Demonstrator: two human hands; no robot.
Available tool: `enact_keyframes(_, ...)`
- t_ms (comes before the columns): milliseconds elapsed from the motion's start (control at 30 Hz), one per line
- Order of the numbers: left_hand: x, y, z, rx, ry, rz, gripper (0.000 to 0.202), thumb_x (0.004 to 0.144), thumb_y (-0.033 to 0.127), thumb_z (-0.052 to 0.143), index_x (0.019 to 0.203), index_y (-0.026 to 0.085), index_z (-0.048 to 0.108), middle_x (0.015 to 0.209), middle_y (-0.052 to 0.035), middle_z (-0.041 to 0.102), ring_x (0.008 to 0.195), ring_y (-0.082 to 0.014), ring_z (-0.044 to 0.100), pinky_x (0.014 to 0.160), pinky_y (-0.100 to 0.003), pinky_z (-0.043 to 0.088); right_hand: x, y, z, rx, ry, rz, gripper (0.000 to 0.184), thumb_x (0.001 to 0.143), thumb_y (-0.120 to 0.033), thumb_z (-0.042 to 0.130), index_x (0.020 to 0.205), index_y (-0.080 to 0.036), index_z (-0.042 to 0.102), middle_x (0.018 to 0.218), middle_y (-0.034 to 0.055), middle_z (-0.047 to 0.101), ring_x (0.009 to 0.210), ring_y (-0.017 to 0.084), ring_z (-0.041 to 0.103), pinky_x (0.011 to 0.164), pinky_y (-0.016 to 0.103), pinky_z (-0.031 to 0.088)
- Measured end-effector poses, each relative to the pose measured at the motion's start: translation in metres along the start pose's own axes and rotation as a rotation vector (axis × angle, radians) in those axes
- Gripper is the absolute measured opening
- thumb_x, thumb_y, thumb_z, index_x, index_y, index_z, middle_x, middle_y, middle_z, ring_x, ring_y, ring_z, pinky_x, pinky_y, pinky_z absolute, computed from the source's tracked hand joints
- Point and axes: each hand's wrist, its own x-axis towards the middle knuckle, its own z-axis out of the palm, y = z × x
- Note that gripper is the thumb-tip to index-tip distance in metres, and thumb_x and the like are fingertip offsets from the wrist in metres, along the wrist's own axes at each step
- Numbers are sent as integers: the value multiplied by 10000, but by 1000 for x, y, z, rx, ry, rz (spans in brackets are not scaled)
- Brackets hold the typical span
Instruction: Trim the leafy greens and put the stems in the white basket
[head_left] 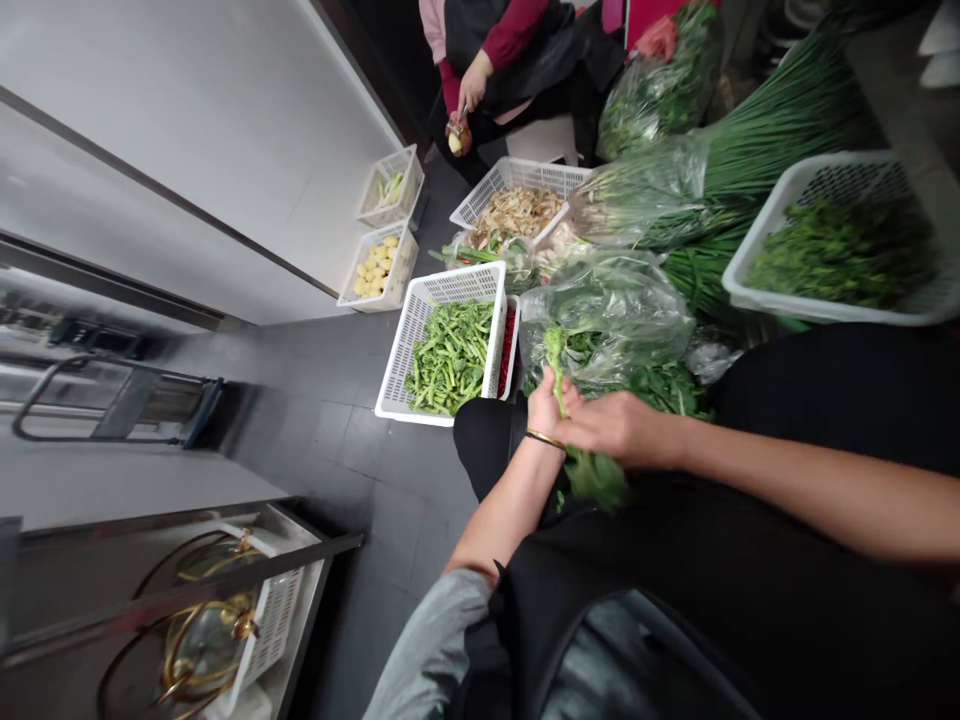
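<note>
black apron point(697, 570) below; both hands point(616, 428) clamp together on a leafy green stalk point(554, 350).

I see soft, rather dim indoor light. The smooth pale-grey wall panel point(187, 130) is brightest; the wearer's black clothing point(720, 540) sinks into shadow. White glare streaks the crumpled clear plastic bag point(626, 295). The leafy pale-green stalk point(556, 358) blurs at its lower end; wide-angle distortion stretches the edges.

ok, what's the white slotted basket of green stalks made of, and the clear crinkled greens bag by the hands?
White slotted basket of green stalks: probably moulded plastic, satin; regular slots. Clear crinkled bag: likely thin plastic film, glossy; see-through, bright creases.
</note>
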Motion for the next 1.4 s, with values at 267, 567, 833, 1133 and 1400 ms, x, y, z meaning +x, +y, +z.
enact_keyframes(267,-22,17,-10,-30,-303,-109,443,910,521,330,606,200,305,470,64,154,373,-64,70,316,-165,73,-64,62,-13,-103,-612,820,258,684,-447,647,655,-191,649,583,74,608,568,225,584,540,314,396)
enact_keyframes(567,-25,3,7,35,-284,-185,439,913,517,318,668,179,454,445,58,255,328,-65,198,322,-175,131,34,37,-19,0,104,458,401,887,-416,416,621,-160,573,578,26,566,517,111,461,502,246,270)
enact_keyframes(833,-2,-13,2,274,59,387,323,775,479,604,786,194,452,514,75,447,363,-56,348,400,-173,278,6,20,-16,175,135,460,397,868,-422,463,559,-176,508,500,-14,501,480,90,426,489,222,289)
enact_keyframes(1133,-20,-21,3,727,23,641,207,722,234,633,901,208,532,788,-7,530,721,-134,485,661,-218,379,21,39,-11,-65,170,355,361,874,-354,414,566,-182,493,575,22,528,538,114,433,530,256,283)
enact_keyframes(1400,24,60,-28,683,216,356,155,815,255,499,954,187,480,556,76,397,411,-68,326,471,-220,346,-50,42,-17,-79,-285,321,242,785,-331,565,578,-206,574,573,32,584,505,137,510,501,264,310)
